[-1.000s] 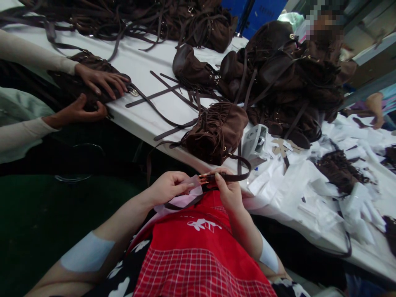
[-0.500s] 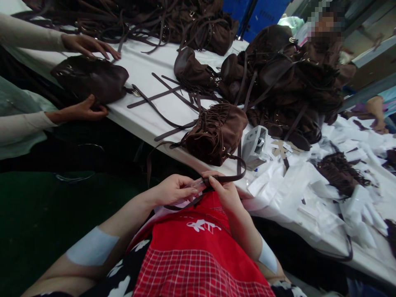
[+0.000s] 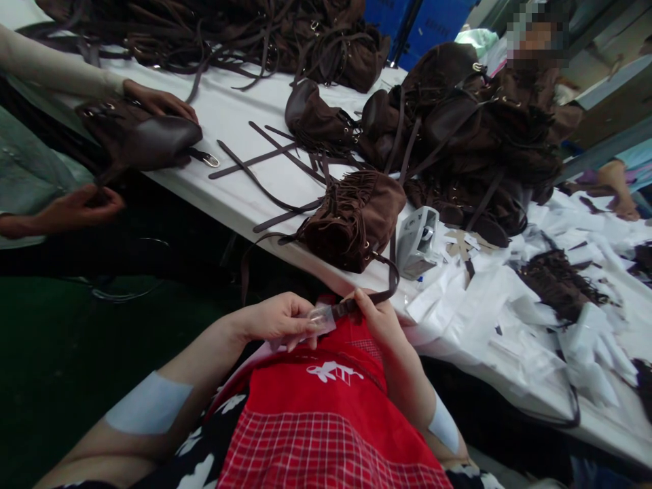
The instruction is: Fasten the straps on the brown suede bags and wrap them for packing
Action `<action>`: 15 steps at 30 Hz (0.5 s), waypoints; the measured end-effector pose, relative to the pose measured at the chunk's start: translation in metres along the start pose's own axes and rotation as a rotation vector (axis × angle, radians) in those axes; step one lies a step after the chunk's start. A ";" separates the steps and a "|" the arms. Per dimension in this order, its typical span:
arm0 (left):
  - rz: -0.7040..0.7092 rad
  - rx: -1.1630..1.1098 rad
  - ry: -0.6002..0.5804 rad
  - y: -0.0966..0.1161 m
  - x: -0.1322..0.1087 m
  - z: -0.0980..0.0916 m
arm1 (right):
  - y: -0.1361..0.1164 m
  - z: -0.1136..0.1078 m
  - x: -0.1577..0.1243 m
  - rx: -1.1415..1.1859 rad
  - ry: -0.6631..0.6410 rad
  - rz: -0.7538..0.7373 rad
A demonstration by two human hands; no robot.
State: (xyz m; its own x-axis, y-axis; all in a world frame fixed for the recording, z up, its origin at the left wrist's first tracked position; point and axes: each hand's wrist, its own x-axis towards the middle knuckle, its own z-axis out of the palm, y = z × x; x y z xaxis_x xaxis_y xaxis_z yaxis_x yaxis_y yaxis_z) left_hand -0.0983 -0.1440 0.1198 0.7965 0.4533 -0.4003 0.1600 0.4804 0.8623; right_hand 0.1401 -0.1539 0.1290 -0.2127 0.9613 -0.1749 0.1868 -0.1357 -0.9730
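A brown fringed bag (image 3: 356,217) lies at the table's front edge, its strap (image 3: 390,288) looping down toward me. My right hand (image 3: 375,316) is closed around that strap, thumb on top, close to its end. A small piece of clear plastic wrap (image 3: 324,318) covers the strap's end, where the buckle would be but is hard to make out. My left hand (image 3: 285,319) pinches the plastic between thumb and fingers. Both hands are over the red apron, just below the table edge.
Beside the bag stands a grey tape dispenser (image 3: 418,241). White paper and plastic scraps (image 3: 473,319) cover the table's right side. Brown bags (image 3: 479,122) are heaped behind. At left, a co-worker's hands (image 3: 76,214) handle another brown bag (image 3: 147,136).
My left hand has drawn slightly left and down, and more of the plastic shows at the strap's end. The co-worker's bag has shifted left, one hand dropping away from it.
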 end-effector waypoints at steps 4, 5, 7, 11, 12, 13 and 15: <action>0.063 -0.053 0.021 0.002 0.000 0.002 | -0.002 0.004 -0.001 -0.023 0.012 -0.007; 0.077 -0.058 0.039 0.003 0.001 0.004 | -0.002 0.005 -0.002 -0.025 0.010 -0.010; 0.089 -0.060 0.065 0.006 0.003 0.007 | -0.003 0.008 -0.002 -0.044 -0.005 -0.022; 0.099 -0.050 0.109 0.011 0.004 0.011 | -0.005 0.009 -0.002 -0.087 -0.044 -0.072; 0.094 -0.039 0.125 0.012 0.004 0.012 | -0.005 0.007 -0.001 -0.076 -0.041 -0.077; 0.084 -0.029 0.143 0.012 0.004 0.013 | -0.005 0.005 -0.001 -0.055 -0.023 -0.076; 0.059 -0.024 0.182 0.011 0.004 0.013 | -0.005 -0.001 -0.001 -0.031 0.038 -0.047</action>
State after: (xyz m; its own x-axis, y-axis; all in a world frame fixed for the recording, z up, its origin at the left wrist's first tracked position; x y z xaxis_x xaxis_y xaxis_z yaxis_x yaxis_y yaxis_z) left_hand -0.0857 -0.1465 0.1321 0.6849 0.6085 -0.4008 0.1003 0.4661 0.8790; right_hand 0.1400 -0.1537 0.1337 -0.1859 0.9749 -0.1225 0.2069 -0.0830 -0.9748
